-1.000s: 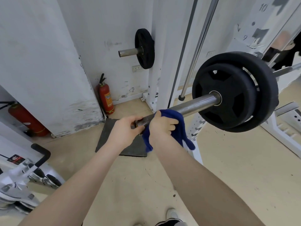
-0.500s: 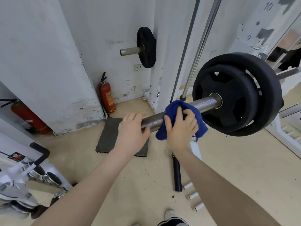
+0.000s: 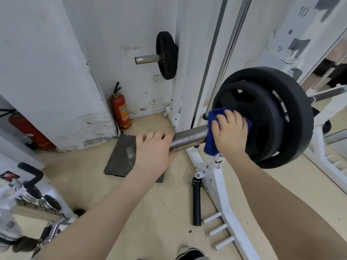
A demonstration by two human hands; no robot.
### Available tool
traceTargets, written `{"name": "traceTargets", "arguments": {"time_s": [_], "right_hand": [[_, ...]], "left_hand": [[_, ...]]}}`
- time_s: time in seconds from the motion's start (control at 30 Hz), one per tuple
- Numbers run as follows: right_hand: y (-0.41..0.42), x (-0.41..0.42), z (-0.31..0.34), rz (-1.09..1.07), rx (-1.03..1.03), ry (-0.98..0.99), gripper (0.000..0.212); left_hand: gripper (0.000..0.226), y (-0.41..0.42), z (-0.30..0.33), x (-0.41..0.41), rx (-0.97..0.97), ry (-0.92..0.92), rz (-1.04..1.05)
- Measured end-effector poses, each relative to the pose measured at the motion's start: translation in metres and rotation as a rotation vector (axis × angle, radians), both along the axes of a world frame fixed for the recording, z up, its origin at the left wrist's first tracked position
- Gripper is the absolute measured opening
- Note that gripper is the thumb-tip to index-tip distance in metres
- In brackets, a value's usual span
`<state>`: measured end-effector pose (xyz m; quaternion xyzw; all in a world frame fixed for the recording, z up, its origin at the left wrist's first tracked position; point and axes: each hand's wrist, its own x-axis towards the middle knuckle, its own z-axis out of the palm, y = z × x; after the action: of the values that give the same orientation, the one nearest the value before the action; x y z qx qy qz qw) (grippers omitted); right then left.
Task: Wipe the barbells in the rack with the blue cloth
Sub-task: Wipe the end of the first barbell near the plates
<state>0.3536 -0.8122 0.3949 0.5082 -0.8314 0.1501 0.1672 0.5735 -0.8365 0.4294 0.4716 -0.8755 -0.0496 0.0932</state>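
A shoe shows at the very bottom, nearest of all, on the tan floor. A short black tube lies on the floor just past it, beside the foot of the white rack.

Next comes the barbell, lying across the rack. The left hand is curled round the bare end of the barbell and grips it. The right hand is further along the barbell, close to the big black plates. It presses the blue cloth round the barbell, with its fingers and thumb bent over the cloth. The cloth touches the face of the inner plate. A ring shows on one finger. The two hands are apart, with a shiny bit of barbell between them.

Under the barbell's end, a dark flat mat lies on the floor. Past the barbell, a red fire extinguisher stands by the white wall. Higher up behind the barbell, a small black plate sits on a short peg of the rack.
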Motion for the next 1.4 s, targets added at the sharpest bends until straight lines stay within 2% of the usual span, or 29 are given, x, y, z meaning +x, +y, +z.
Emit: {"name": "traceTargets", "arguments": {"time_s": [0.1,0.17,0.27,0.37,0.47,0.6,0.67,0.83,0.9,1.0,1.1,1.13,1.2,1.27,1.33,1.4], "right_hand": [[-0.008,0.02,0.002,-0.062,-0.035,-0.074,0.046],[-0.005,0.038,-0.007,0.075,-0.03,-0.022,0.044],[-0.006,0.014,0.003,0.249,0.065,0.06,0.047],[-0.021,-0.017,0.021,0.16,0.206,0.057,0.058],[-0.031,-0.004,0.027,0.144,0.235,0.024,0.049],[-0.019,0.044,0.019,0.525,0.245,0.018,0.038],[-0.024,0.03,0.026,0.616,0.3,0.035,0.037],[-0.042,-0.017,0.028,0.259,0.41,-0.054,0.05],[-0.041,0.011,0.027,0.288,0.396,-0.037,0.047],[-0.028,0.054,0.022,0.499,0.304,-0.004,0.039],[-0.027,0.043,0.028,0.672,0.314,0.002,0.035],[-0.031,0.031,0.03,0.638,0.36,-0.037,0.036],[-0.039,0.01,0.033,0.433,0.443,-0.095,0.042],[-0.041,0.017,0.033,0.298,0.46,-0.078,0.043],[-0.039,0.054,0.029,0.362,0.425,-0.039,0.041],[-0.03,0.094,0.025,0.507,0.324,-0.045,0.039]], "left_hand": [[0.045,0.001,-0.008,-0.002,-0.05,0.019,0.014],[0.045,-0.002,-0.009,-0.004,-0.062,0.043,0.021],[0.047,-0.005,-0.006,-0.004,-0.034,0.047,0.021],[0.049,-0.006,-0.005,-0.005,-0.012,0.048,0.04],[0.049,-0.003,-0.005,-0.006,0.008,0.074,0.075],[0.053,-0.005,-0.002,-0.008,0.075,0.081,0.13],[0.054,-0.005,0.0,-0.01,0.088,0.057,0.15],[0.05,0.003,-0.002,-0.009,0.083,0.08,0.18],[0.051,0.003,-0.002,-0.01,0.092,0.08,0.19],[0.053,0.002,-0.001,-0.011,0.097,0.061,0.192],[0.053,0.001,-0.001,-0.011,0.091,0.048,0.195],[0.053,0.001,-0.001,-0.01,0.087,0.038,0.192],[0.052,0.001,-0.002,-0.009,0.073,0.026,0.18],[0.052,0.001,-0.004,-0.009,0.061,0.02,0.159],[0.049,0.0,-0.002,-0.005,0.076,0.042,0.119],[0.037,-0.004,0.006,0.009,0.155,0.177,0.063]]}}
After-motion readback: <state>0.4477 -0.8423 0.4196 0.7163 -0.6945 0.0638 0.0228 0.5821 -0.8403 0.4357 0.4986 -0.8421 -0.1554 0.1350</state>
